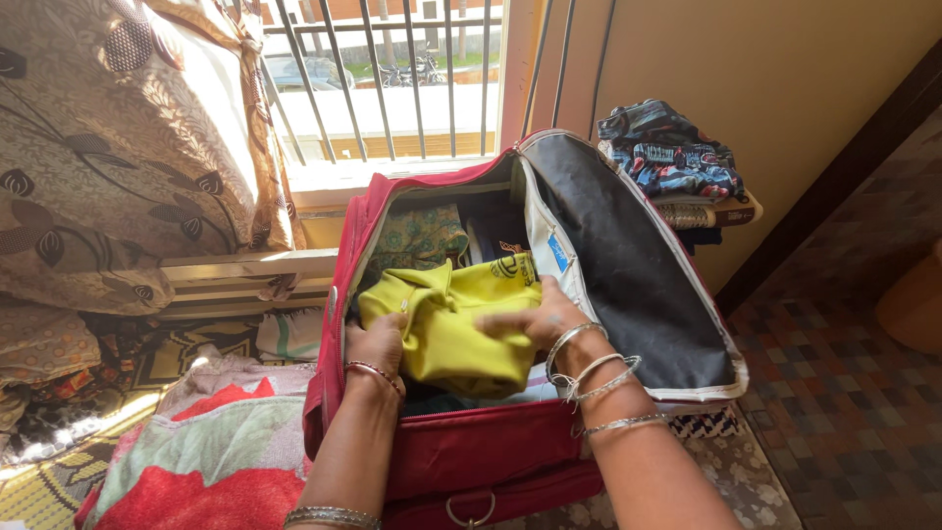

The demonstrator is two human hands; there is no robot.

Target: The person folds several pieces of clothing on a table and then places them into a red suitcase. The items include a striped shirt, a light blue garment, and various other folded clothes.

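Note:
A red suitcase [461, 456] lies open on the bed with its lid [628, 255] tilted back to the right. Inside, on top of other folded clothes, is a folded yellow-green garment [446, 329]. My left hand [378, 344] grips the garment's left edge. My right hand [535, 319] lies over its right side, fingers pressed on the cloth. Both wrists wear bangles. A green patterned cloth [422, 236] sits deeper in the case.
A red and pale green towel [211, 461] lies at the left of the case. A stack of folded clothes [677, 162] stands behind the lid. A barred window [392, 79] and patterned curtain [128, 147] are behind. Tiled floor [844, 383] lies to the right.

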